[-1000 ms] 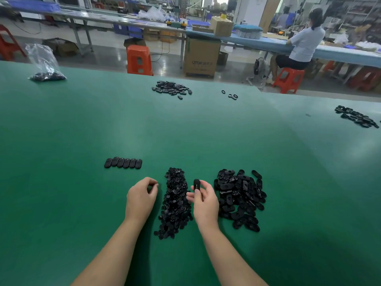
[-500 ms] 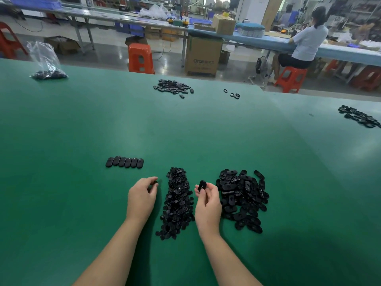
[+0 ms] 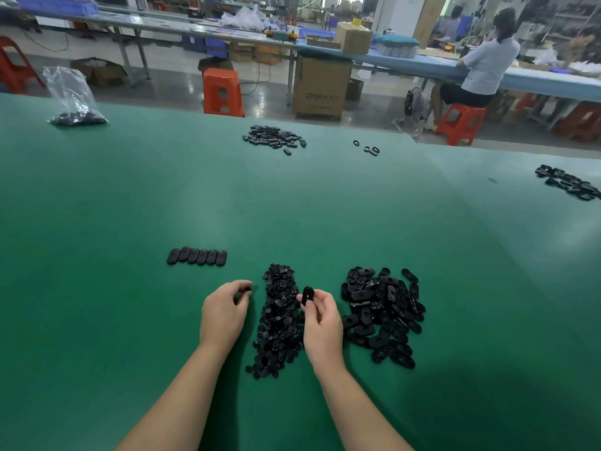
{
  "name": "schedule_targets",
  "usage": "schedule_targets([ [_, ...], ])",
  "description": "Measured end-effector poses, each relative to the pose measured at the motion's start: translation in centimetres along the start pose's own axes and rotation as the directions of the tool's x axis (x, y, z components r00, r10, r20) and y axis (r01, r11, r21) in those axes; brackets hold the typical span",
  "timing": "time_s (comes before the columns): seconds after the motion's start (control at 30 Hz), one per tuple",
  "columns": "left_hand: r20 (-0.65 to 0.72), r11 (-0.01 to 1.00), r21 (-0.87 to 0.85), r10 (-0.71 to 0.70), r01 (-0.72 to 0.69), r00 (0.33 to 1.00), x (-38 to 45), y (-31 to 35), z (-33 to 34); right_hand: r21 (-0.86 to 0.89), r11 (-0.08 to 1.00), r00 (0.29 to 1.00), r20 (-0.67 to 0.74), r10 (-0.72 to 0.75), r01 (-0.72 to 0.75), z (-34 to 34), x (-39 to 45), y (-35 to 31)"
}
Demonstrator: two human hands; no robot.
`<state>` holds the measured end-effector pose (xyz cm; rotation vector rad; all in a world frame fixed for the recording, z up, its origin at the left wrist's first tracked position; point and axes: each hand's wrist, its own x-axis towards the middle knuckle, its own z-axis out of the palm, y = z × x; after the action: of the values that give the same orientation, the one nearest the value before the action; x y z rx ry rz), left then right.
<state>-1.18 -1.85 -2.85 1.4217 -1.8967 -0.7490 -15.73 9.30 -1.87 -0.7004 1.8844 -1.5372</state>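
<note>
R hand (image 3: 320,323), just right of the middle pile (image 3: 279,320), pinches an oval shell (image 3: 307,296) upright. L hand (image 3: 222,315), left of the pile, nips a small insert (image 3: 248,289). Shell's prob. light, stiff, slick plastic, so grip the rims. Row of six (image 3: 196,256) sits beyond the pile, to the left.

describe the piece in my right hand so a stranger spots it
On the green table lie a narrow black heap and a wide heap. Between them the right hand pinches one oval black piece upright, unlike the smaller part in the left hand.
</note>
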Motion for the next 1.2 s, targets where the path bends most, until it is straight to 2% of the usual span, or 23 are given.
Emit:
schedule_targets([
  [0.13, 0.001, 1.0, -0.002, 0.001, -0.001, 1.0, 0.0, 0.0, 0.0, -0.033, 0.999, 1.0, 0.021, -0.007, 0.008, -0.1, 0.0, 0.0],
  [0.4, 0.01, 1.0, -0.014, -0.026, 0.027, 1.0, -0.1, 0.1, 0.0, 0.044, 0.998, 0.999, 0.017, 0.049, -0.049, 1.5, -0.3, -0.3],
  [0.57, 0.015, 0.996, -0.055, -0.062, 0.063, 0.998, -0.2, 0.1, -0.1, 0.055, 0.998, 1.0, -0.03, -0.003, 0.004, 0.7, -0.1, -0.8],
  [0.9, 0.048, 0.976, -0.177, -0.117, 0.124, 0.992, -0.3, 0.6, -0.9, -0.152, 0.976, 0.985, -0.042, -0.165, 0.157, -1.3, -0.3, 0.3],
  [1.03, 0.092, 0.934, -0.304, -0.168, 0.188, 0.982, 0.1, 0.7, -1.4, -0.217, 0.956, 0.977, -0.027, -0.21, 0.2, -1.2, -0.3, 0.3],
  [1.2, 0.141, 0.804, -0.511, -0.272, 0.305, 0.952, 0.5, 1.5, -2.4, -0.273, 0.947, 0.985, 0.008, -0.173, 0.169, -1.0, 0.1, 0.6],
])
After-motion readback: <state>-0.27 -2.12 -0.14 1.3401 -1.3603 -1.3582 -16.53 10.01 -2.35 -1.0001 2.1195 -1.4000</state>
